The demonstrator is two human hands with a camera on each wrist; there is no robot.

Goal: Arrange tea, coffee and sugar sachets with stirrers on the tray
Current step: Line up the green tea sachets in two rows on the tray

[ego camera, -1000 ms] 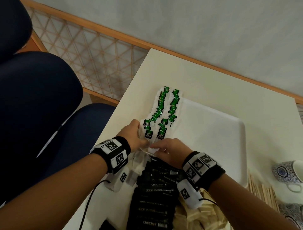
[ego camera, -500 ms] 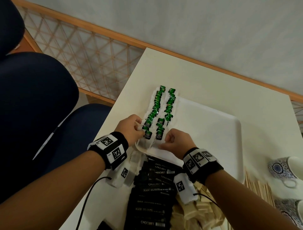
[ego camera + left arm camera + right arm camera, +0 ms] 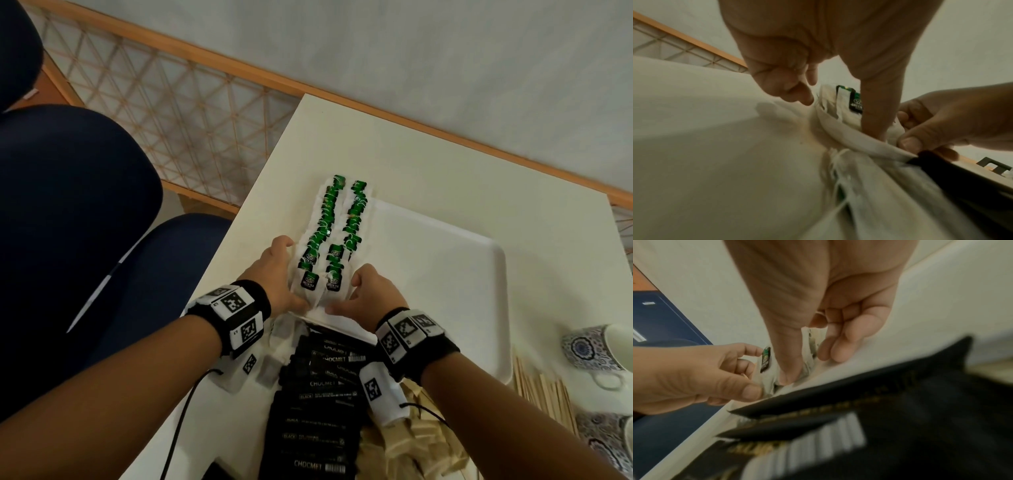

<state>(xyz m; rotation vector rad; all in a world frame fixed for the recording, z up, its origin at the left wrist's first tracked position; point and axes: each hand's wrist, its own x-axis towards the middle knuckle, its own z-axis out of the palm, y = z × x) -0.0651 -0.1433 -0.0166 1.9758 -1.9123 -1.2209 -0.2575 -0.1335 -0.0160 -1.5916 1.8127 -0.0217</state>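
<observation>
Chairs: dark blue seats [image 3: 78, 212] at far left, off the tabletop [image 3: 445, 164]
Left hand: left hand [image 3: 279, 277] cups the outer side of the near end of the tea rows, thumb and fingers curled onto the nearest bag
Tea bags: two rows of green-tagged tea bags [image 3: 337, 233] lie along the tray's left edge, long axis running away from the person; the rows sit directly ahead of, and between, both hands
Right hand: right hand [image 3: 368, 296] mirrors it on the inner side, thumb pressed down at the row's end, fingers curled beside the bags
Tray: white tray [image 3: 445, 267], its right part bare
Waiting supplies: black coffee sachets [image 3: 320, 394] just behind the wrists; wooden stirrers [image 3: 544, 394] at right, near patterned cups [image 3: 596, 349]
Next move, likely: squeeze the rows straight; both hands equally near
</observation>
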